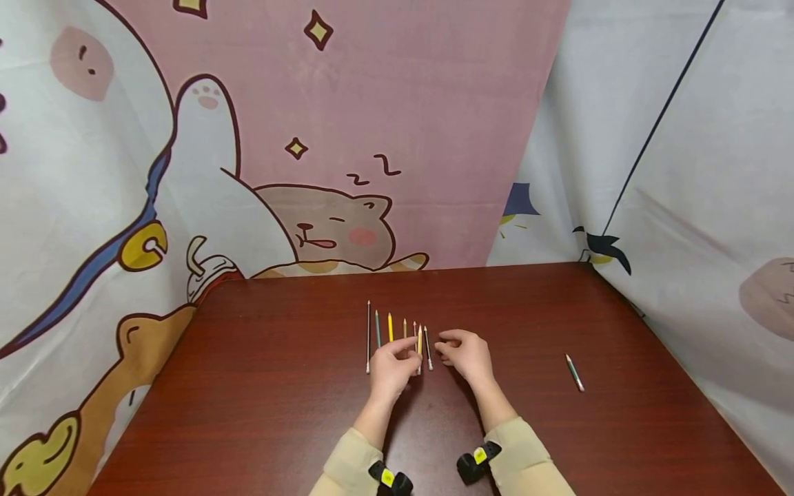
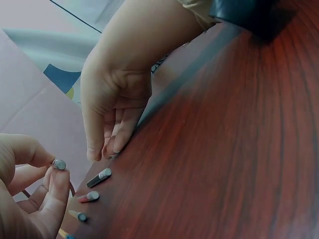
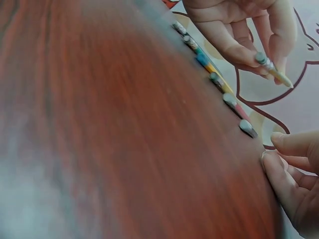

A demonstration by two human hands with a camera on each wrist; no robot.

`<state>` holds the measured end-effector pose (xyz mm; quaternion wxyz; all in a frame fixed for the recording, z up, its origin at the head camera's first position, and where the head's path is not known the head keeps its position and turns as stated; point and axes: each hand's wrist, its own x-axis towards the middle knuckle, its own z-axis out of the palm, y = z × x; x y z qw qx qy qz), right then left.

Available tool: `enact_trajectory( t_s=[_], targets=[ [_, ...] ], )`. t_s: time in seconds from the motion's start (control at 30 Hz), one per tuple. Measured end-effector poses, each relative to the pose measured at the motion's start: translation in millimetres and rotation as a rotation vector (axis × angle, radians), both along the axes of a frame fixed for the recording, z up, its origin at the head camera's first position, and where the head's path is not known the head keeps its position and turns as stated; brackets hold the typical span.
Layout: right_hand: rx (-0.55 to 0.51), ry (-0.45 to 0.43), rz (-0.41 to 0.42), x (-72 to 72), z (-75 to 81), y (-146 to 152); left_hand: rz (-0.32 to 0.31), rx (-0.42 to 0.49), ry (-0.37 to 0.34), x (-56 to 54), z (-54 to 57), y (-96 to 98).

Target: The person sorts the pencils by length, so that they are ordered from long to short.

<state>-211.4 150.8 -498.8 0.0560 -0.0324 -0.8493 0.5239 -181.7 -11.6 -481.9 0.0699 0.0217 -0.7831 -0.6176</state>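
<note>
My left hand (image 1: pixel 392 372) pinches a light yellow pencil (image 3: pixel 273 71) between thumb and fingers, its eraser end toward me. In the left wrist view the pencil's round end (image 2: pixel 59 164) shows at the fingertips. Beneath and left of that hand, several pencils lie side by side on the table, among them a long dark one (image 1: pixel 368 337), a teal one (image 1: pixel 378 329) and a yellow one (image 1: pixel 390 326). To the right, my right hand (image 1: pixel 468 356) hovers low by the row's last black pencil (image 1: pixel 428 348). Its fingers are loosely bent, with nothing between them.
Further right on the brown table (image 1: pixel 620 434) lies a short green-and-white pencil (image 1: pixel 574 373), apart from the row. A cloth (image 1: pixel 459 138) with cartoon animals hangs behind the table's far edge and along its sides.
</note>
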Motion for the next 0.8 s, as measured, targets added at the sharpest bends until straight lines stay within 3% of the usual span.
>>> enact_trajectory(
  t_s=[0.2,0.6,0.8],
  targets=[
    [-0.057,-0.035,-0.037,6.0,0.9,15.2,0.003,-0.055,0.010,-2.8,1.7,11.0],
    [-0.268,-0.041,-0.119,11.3,6.9,46.7,-0.006,0.000,-0.021,-7.4,8.1,37.7],
    [-0.323,-0.039,-0.144,11.7,6.0,55.0,0.024,-0.181,0.017,-13.6,8.3,45.7]
  ],
)
